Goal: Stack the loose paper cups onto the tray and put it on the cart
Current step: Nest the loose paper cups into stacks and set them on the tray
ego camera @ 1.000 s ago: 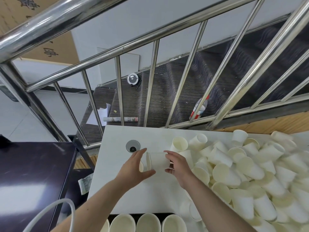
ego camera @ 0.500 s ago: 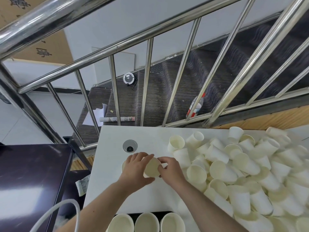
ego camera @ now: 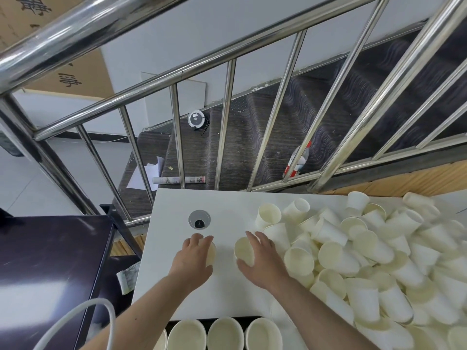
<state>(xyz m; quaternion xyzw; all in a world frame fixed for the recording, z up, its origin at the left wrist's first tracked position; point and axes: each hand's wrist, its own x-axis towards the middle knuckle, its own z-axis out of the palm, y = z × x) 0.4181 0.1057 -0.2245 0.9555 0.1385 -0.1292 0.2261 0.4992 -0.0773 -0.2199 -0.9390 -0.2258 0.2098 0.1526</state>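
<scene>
Left hand grips one cup, right hand grips another cup, both above white table; loose pile lies right; tray with upright cups at near edge; risks: squeeze crushes thin paper; forearm sweep knocks pile off table.

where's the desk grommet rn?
Head view: grommet sits in the white table, left of the cup pile, just beyond the left hand.
</scene>
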